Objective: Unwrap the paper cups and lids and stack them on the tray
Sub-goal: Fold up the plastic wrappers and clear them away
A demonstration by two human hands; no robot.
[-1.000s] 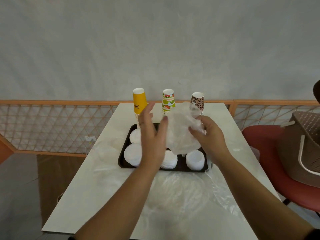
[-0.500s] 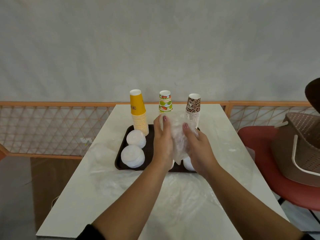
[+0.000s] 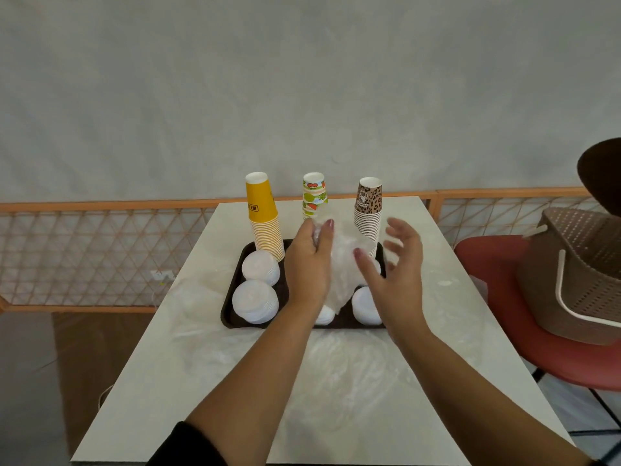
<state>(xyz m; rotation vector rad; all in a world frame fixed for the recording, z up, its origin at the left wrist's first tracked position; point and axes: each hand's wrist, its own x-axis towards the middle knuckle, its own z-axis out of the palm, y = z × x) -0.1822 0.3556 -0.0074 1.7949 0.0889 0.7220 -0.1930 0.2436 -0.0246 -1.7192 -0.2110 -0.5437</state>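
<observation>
Cups and lids are sitting stacked on tray; I am gripping crumpled wrapper in left hand, right hand spread, empty; discarding wrapper seems next

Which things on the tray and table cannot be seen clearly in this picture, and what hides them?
Head view:
- Fruit-print cup stack: lower part hidden by left hand and clear plastic wrap.
- Middle lid stack: mostly behind left wrist and wrap.
- Right hand: fingers motion-blurred.
- Yellow cup stack: label too small to read.
</observation>
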